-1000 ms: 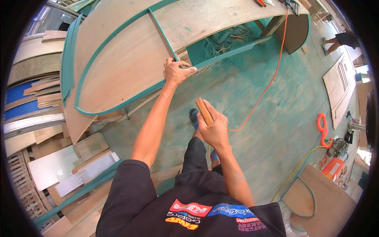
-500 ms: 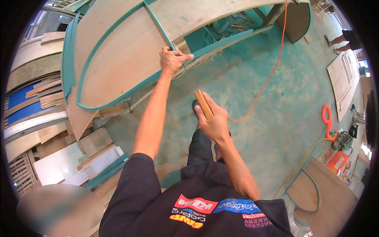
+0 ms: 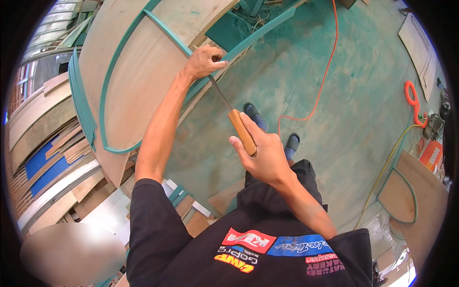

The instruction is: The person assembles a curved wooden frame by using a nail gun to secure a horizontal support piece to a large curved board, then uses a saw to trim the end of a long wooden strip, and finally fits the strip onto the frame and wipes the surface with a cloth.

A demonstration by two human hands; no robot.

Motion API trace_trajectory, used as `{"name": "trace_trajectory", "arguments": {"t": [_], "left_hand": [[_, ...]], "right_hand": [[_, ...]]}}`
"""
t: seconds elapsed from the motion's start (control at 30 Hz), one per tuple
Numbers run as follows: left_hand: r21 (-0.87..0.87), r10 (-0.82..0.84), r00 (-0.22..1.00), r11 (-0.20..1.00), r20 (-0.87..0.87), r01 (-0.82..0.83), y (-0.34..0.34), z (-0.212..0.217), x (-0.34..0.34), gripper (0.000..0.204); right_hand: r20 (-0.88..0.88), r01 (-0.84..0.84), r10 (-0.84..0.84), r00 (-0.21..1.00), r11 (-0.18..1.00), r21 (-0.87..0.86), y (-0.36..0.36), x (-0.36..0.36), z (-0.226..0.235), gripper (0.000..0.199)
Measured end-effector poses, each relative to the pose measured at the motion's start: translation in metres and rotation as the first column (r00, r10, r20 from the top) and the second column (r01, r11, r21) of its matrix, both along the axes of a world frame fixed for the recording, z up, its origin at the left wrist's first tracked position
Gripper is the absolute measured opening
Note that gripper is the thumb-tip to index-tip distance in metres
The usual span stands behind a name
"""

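My left hand (image 3: 202,63) is closed over the end of a green-edged wooden strip (image 3: 167,32), its thumb pointing right. This strip crosses a curved plywood panel (image 3: 143,76) rimmed with green edging. In my right hand (image 3: 266,157) is a hand saw (image 3: 243,132), gripped by its pale wooden handle. Its thin dark blade runs up and left from the handle toward the strip's end. The blade's far tip is hidden by my left hand and the panel edge, so I cannot tell whether it touches the wood.
An orange cord (image 3: 330,71) trails over the green-stained floor (image 3: 306,91). Stacked boards (image 3: 48,110) stand at the left. A coiled red hose (image 3: 412,98), a yellow hose (image 3: 389,167) and a green-edged curved board (image 3: 399,193) are at the right. My sandalled feet (image 3: 256,117) are below the saw.
My right hand has drawn back from my left, and the saw's blade now shows broader. My left hand stays at the strip's end. The view has shifted, with both feet showing.
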State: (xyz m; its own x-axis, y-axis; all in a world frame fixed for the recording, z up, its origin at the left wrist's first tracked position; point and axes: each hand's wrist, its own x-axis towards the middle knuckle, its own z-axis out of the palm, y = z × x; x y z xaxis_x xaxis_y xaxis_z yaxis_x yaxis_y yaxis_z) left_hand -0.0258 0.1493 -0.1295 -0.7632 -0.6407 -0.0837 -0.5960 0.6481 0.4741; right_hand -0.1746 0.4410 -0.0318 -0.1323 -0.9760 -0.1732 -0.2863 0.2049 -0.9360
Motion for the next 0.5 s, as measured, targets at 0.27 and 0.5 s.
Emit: {"name": "trace_trajectory", "arguments": {"t": [0.27, 0.5], "left_hand": [[0.132, 0.123, 0.990, 0.985, -0.070, -0.113, 0.004, -0.001, 0.002, 0.036], [0.213, 0.123, 0.992, 0.970, -0.018, -0.116, -0.016, 0.008, 0.012, 0.033]], "right_hand": [[-0.051, 0.067, -0.067, 0.996, 0.998, 0.004, -0.009, 0.019, -0.013, 0.054], [-0.043, 0.087, -0.087, 0.995, 0.996, 0.015, -0.033, 0.022, -0.004, 0.049]]}}
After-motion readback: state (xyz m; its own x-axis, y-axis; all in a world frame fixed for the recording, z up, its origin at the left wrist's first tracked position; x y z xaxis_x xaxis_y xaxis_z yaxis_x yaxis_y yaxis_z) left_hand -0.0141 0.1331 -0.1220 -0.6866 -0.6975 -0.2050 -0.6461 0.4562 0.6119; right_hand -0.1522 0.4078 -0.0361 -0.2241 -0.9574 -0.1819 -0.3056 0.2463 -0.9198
